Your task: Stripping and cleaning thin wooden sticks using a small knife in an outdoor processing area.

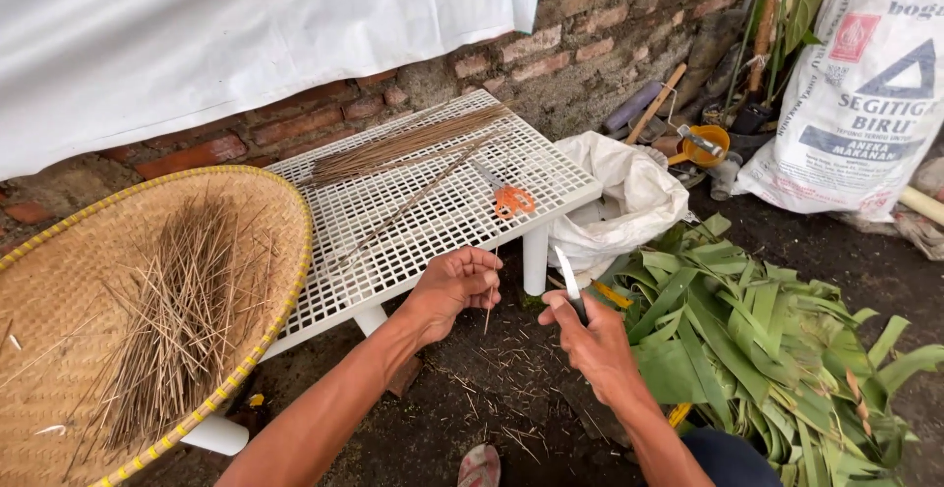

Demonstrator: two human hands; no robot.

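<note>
We see a round woven tray [59, 281] of cut sticks beside the white worktop [393, 222], green leaves [767, 349] at right. Our left hand [454, 286] pinches a thin stick [489, 312] below the worktop's edge; our right hand [590, 335], its grip closed, holds a knife [567, 276].

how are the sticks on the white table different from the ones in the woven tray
The sticks on the white table lie in a neat, aligned bundle; the sticks in the woven tray are scattered, crossing each other. The table sticks look long and dark brown; the tray sticks look shorter and paler. Both are thin and straight.
</note>
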